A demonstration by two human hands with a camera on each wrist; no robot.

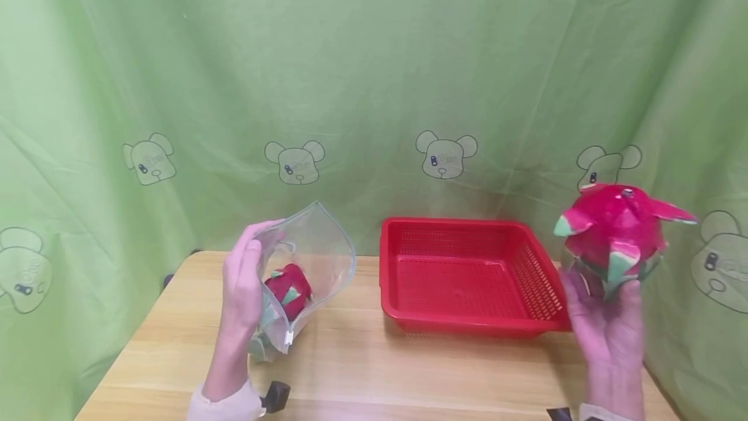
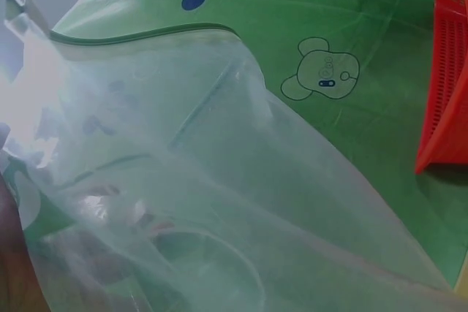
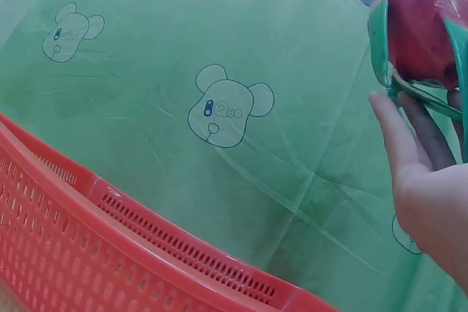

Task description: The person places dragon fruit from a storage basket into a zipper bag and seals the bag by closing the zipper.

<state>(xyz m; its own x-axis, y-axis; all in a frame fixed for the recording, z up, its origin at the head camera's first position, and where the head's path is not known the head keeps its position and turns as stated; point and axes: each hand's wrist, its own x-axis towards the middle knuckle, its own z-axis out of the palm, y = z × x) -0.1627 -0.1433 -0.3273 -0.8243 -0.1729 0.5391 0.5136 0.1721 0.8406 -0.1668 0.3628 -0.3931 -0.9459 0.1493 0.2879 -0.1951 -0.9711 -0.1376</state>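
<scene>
Right hand [image 1: 608, 323] holds a toy dragon fruit [image 1: 616, 232] up in the air, at the far right of the scene, above and just right of the red basket [image 1: 467, 317]. Fingers are curled up under and round the fruit's base; the fruit is red with green-tipped scales, stem end facing up. Right wrist view confirms: fingers [image 3: 398, 137] against the underside of the fruit [image 3: 420, 27], green scales spread over them.

Left hand [image 1: 245, 284] grips the near-left edge of a clear zip bag [image 1: 310, 252], mouth held open and facing right. Thumb and fingers pinch the bag wall. A second dragon fruit [image 1: 287, 290] sits inside, low in the bag, which rests on the wooden table [image 1: 374, 369]. Left wrist view is mostly bag film [image 2: 219, 180] with its green zip strip along the top; contents blurred there.

Basket sits on the table between the two hands, nothing visible in it. Bag and basket are near each other, not touching. Green cloth with bear prints [image 1: 374, 83] hangs behind the table.
</scene>
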